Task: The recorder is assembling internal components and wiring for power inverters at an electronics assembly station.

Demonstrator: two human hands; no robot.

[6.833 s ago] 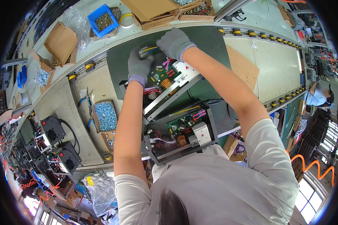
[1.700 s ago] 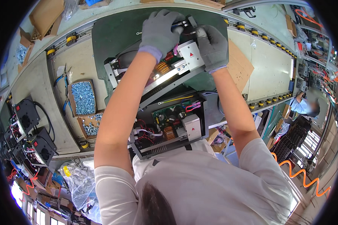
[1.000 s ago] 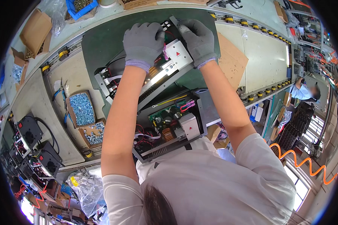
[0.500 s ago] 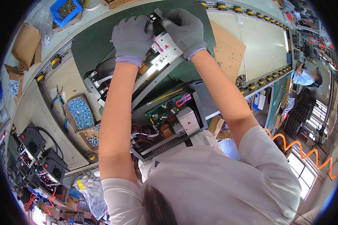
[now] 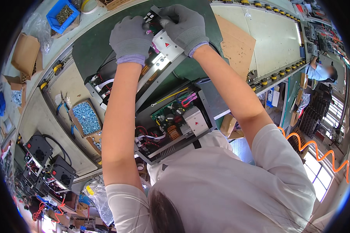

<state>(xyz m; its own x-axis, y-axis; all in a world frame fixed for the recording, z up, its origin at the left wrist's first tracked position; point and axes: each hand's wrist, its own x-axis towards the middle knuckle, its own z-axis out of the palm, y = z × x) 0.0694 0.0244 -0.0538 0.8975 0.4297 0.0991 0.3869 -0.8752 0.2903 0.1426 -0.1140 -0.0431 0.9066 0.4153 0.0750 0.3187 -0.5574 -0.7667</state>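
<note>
Both my hands wear grey gloves and work at the far end of an open metal chassis [image 5: 151, 83] on a dark green mat. My left hand [image 5: 131, 39] is closed, fingers curled at wires by the inside of the end panel; what it pinches is hidden. My right hand [image 5: 182, 27] is bent round the dark end panel [image 5: 155, 10], its thumb inside. Between the hands show a small black-and-white terminal part [image 5: 148, 17] and a white metal cover [image 5: 167, 46] with a red triangle. Nearer me lies a second open chassis [image 5: 175, 120] with a green circuit board, copper coil and wires.
To the left sit a cardboard box of blue screws [image 5: 85, 118] and pliers [image 5: 61, 104]. A blue bin [image 5: 64, 15] of small fasteners stands at the far left. Flat cardboard [image 5: 235, 46] lies right of the mat. An orange coiled hose [image 5: 319, 157] hangs at the right.
My hands have drawn slightly apart, showing more of the terminal part between them. The whole view has shifted a little; both chassis keep their places relative to each other.
</note>
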